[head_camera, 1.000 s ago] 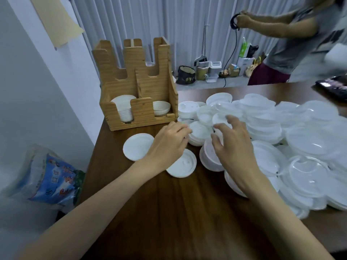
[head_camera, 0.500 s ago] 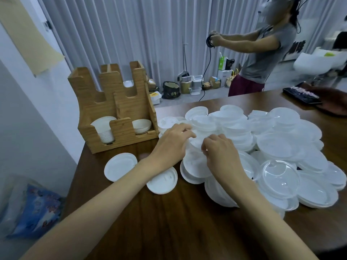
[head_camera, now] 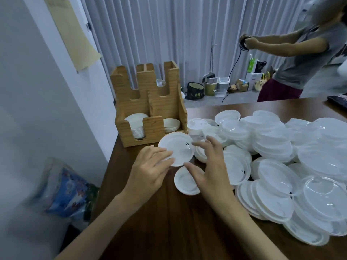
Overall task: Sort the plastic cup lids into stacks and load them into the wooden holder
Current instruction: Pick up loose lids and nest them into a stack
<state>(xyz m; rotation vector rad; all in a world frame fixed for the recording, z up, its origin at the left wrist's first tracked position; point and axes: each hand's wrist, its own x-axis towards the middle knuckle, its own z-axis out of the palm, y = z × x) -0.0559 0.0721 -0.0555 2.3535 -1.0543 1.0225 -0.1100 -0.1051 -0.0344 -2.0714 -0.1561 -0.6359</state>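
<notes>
Left hand (head_camera: 150, 170) seems to pinch a white lid (head_camera: 178, 148); right hand (head_camera: 213, 171) is beside it, fingers spread open.

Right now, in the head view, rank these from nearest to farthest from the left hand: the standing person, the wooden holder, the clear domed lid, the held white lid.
1. White lid: in the left hand.
2. Wooden holder: just behind it.
3. Clear domed lid: far to the right.
4. Standing person: beyond the table, right.
</notes>
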